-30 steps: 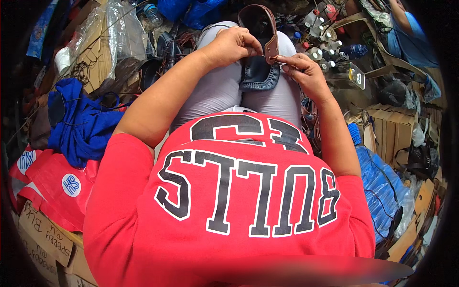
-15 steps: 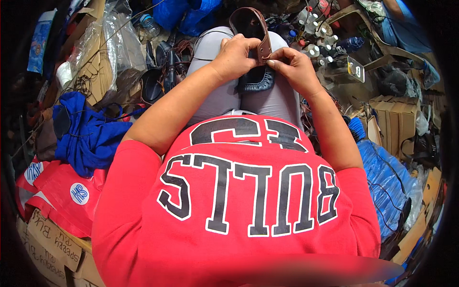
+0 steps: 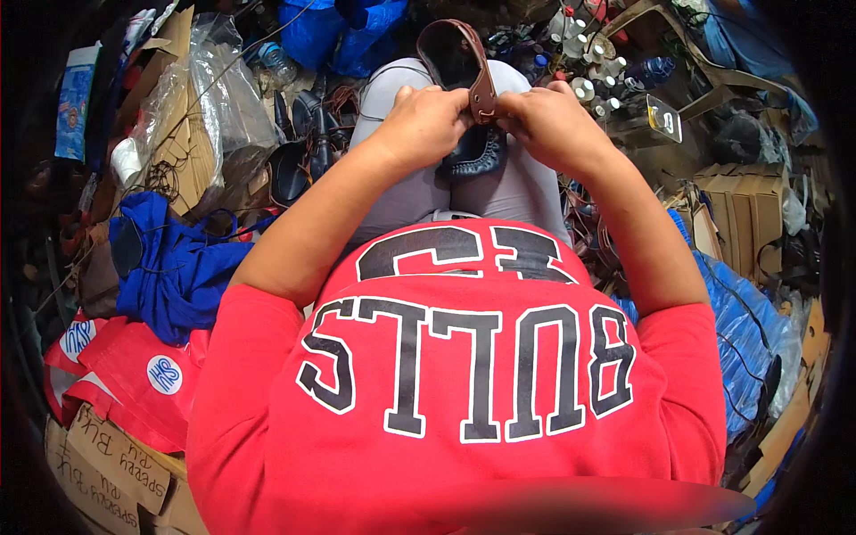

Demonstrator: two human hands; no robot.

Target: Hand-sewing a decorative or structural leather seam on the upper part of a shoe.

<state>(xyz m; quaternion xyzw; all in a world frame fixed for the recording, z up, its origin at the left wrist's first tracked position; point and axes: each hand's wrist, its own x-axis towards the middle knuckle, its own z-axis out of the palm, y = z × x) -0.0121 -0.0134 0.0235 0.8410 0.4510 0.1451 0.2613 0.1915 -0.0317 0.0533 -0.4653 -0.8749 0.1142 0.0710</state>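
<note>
Over my lap is a brown leather shoe upper (image 3: 482,85), a curved band with eyelets and a thin lace at its near end. My left hand (image 3: 425,125) pinches that end from the left. My right hand (image 3: 555,125) is closed at the same end, its fingertips on the lace; how the fingers hold it is partly hidden. Just below lies a black shoe toe (image 3: 473,156) with puckered stitching, between my grey-trousered thighs. Whether the brown band joins the black toe I cannot tell.
To the left are black shoes (image 3: 312,120), clear plastic over cardboard (image 3: 218,107), a blue cloth (image 3: 165,259) and a red bag (image 3: 125,374). To the right stand several small bottles (image 3: 584,87), a stack of cardboard (image 3: 740,209) and a blue plastic bundle (image 3: 727,330).
My right hand has turned and closed in, its fingers now curled at the lace end. The brown upper has shifted slightly left, and my left hand has moved a little down with it.
</note>
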